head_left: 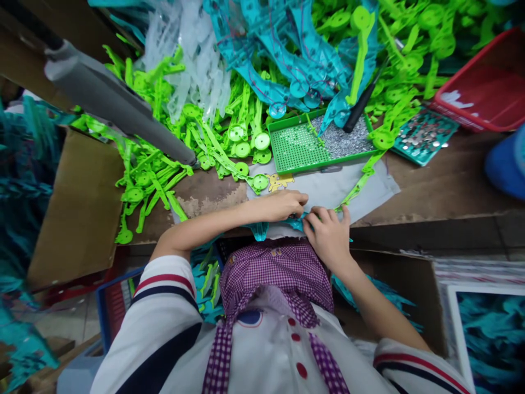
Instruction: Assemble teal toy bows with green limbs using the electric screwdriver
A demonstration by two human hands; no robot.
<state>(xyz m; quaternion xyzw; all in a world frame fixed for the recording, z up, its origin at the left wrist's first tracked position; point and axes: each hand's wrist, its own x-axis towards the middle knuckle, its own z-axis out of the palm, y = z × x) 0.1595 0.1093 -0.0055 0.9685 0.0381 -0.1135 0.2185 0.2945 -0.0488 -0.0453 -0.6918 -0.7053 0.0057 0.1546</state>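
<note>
step: both hands fitting teal plastic part (296, 223) at worktop (430, 180) edge
L hand (283, 205): grip pinching part
R hand (328, 232): grip pinching part
next: prob. needs screw from green tray (287, 158), just beyond grip

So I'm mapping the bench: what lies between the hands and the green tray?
In the head view, a grey cloth with a yellow cartoon figure lies between both hands and the green tray.

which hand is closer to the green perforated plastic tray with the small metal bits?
Right. The right hand lies just below the green perforated plastic tray, under its middle. The left hand is a bit lower-left of it, near the tray's left corner; the margin is small.
</note>
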